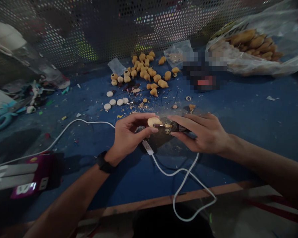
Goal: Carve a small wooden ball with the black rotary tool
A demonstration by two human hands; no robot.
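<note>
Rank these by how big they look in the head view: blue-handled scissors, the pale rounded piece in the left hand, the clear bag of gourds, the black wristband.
1. Clear bag of gourds
2. Blue-handled scissors
3. Black wristband
4. Pale rounded piece, held in the left hand

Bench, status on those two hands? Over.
Left hand: holding pale rounded piece. Right hand: holding dark tool, bit at piece. White cord looped nearby.
</note>
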